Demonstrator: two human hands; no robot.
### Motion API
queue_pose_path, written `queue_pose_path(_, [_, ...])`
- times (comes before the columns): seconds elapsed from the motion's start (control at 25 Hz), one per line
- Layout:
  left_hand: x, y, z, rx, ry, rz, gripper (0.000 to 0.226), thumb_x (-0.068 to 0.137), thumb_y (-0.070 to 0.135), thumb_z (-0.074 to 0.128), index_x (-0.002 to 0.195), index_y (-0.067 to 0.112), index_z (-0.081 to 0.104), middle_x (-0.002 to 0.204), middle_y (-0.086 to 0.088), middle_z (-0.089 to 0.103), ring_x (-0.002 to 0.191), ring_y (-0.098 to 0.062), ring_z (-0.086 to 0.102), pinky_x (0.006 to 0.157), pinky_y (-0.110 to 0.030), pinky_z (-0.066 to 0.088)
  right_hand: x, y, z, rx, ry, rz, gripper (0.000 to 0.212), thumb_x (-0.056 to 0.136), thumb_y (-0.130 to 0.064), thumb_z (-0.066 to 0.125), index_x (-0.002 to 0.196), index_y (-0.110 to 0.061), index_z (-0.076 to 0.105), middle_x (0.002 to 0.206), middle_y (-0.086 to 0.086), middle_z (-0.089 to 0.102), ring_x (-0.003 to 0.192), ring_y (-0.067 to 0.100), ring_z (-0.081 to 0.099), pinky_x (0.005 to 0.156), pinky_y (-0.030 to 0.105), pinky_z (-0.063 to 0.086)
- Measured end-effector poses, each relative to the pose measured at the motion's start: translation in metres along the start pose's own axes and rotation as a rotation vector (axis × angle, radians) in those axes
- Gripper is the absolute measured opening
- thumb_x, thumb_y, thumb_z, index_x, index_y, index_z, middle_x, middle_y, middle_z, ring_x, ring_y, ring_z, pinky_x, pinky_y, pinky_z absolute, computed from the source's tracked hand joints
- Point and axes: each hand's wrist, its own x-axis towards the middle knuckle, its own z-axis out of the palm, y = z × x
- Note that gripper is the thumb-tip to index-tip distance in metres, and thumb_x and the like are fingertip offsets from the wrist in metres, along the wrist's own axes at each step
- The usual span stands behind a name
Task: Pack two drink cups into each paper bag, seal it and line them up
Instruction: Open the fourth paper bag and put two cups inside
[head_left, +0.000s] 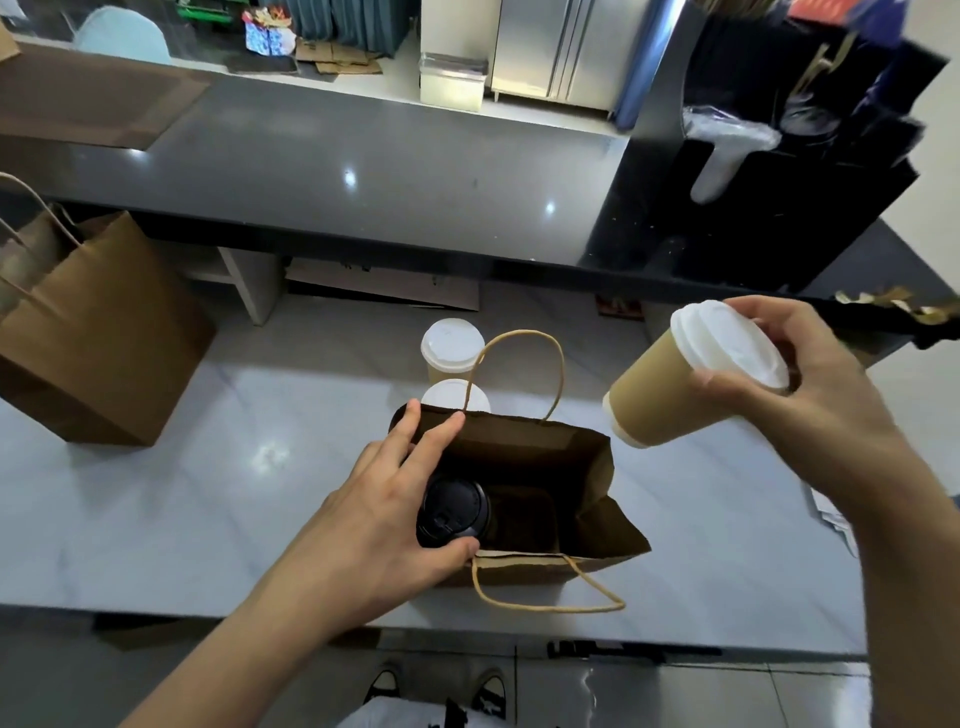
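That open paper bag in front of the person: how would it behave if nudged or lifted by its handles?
The open paper bag is probably floppy: its right wall splays outward, and the left hand grips its edge. The black-lidded cup sits at one end, so it would likely tilt if lifted. The thin handles droop limply.

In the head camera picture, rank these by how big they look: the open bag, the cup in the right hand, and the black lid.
1. open bag
2. cup, though it is held nearer the camera
3. black lid
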Motion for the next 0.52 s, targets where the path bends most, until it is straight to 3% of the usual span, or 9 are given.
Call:
queue_pose_path(0.12, [0.001,-0.001,0.001,-0.003,0.008,0.006,0.106,0.074,0.065,0.070,0.150,0.059,-0.004,0.168,0.011,-0.003,0.148,-0.011,0.018,0.114,-0.037,0.036,-0.023,-0.017,-0.012,0.051,-0.115,-0.053,0.075,0.064,-0.046,0.076,0.135,-0.041,0.051,0.125,-0.012,0.058,0.112,0.011,0.057,0.079,0.024,0.050])
queue_pose_path(0.24, [0.001,-0.002,0.001,-0.002,0.005,0.017,0.106,0.073,0.066,0.070,0.151,0.058,-0.003,0.168,0.009,-0.002,0.148,-0.012,0.019,0.113,-0.037,0.038,-0.038,-0.028,-0.007,0.025,-0.284,-0.105,0.075,0.065,-0.045,0.079,0.131,-0.054,0.046,0.123,-0.028,0.053,0.111,-0.002,0.054,0.075,0.020,0.056])
queue_pose_path(0.36, [0.000,-0.003,0.001,0.003,0.004,0.021,0.106,0.073,0.065,0.070,0.151,0.058,-0.002,0.168,0.008,-0.002,0.147,-0.013,0.021,0.113,-0.037,0.038,-0.045,-0.029,0.013,-0.037,-0.396,-0.118,0.081,0.065,-0.045,0.082,0.135,-0.051,0.043,0.128,-0.027,0.047,0.115,-0.001,0.050,0.084,0.022,0.050])
queue_pose_path(0.52, [-0.001,-0.003,0.001,0.016,0.001,0.014,0.107,0.073,0.065,0.070,0.150,0.059,-0.004,0.168,0.009,-0.004,0.146,-0.013,0.020,0.112,-0.037,0.039,-0.054,-0.028,0.047,-0.228,-0.480,-0.161,0.079,0.061,-0.051,0.074,0.130,-0.057,0.037,0.129,-0.033,0.034,0.111,-0.005,0.048,0.077,0.020,0.048])
